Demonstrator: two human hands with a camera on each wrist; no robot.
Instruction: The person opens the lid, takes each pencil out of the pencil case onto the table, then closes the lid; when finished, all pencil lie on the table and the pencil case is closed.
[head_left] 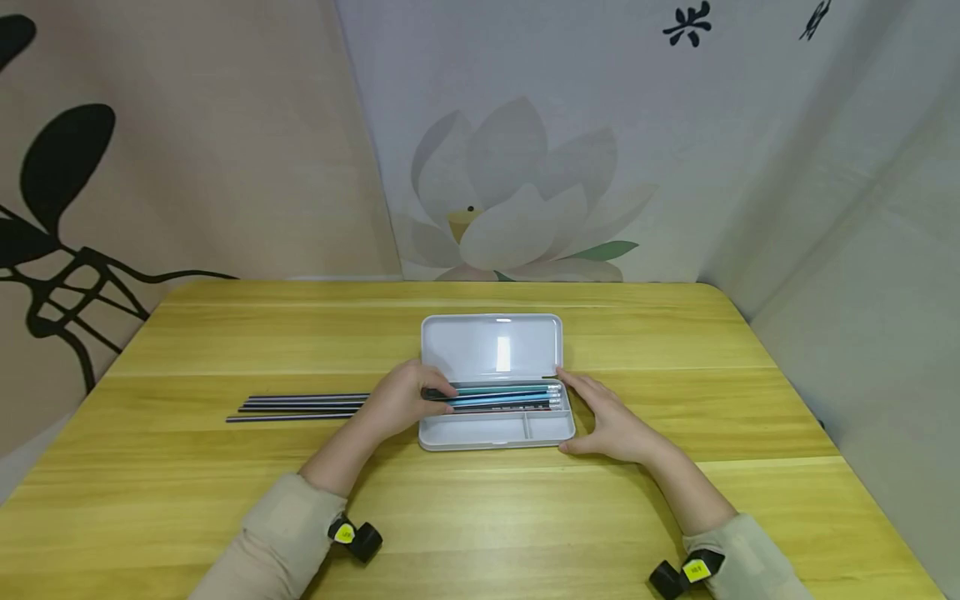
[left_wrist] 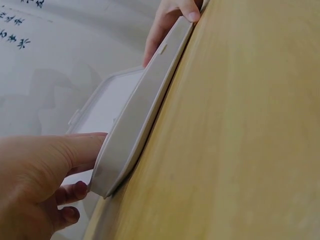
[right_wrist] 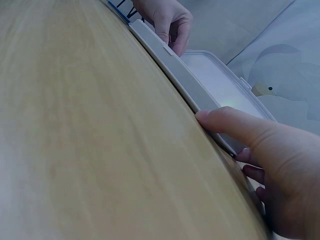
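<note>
A pale grey pencil case (head_left: 472, 432) lies on the table with its lid (head_left: 465, 346) raised at the back. Several pencils (head_left: 510, 400), blue, green and dark, lie lengthwise in its rear compartment, ends toward the right. My left hand (head_left: 401, 400) reaches over the case's left end and pinches pencils between thumb and fingers; the pinched part is largely hidden behind the fingers. At the right end, my right hand (head_left: 611, 425) grips the case, thumb at the front corner and fingers at the back corner; in the right wrist view its thumb (right_wrist: 215, 119) presses the front wall.
More dark, slim pencils (head_left: 300, 408) lie side by side on the wooden table (head_left: 480, 517), left of the case and partly behind the left hand. A small divider (head_left: 527, 427) splits the case's front compartment. A curtain with a printed flower (head_left: 517, 192) hangs behind the table.
</note>
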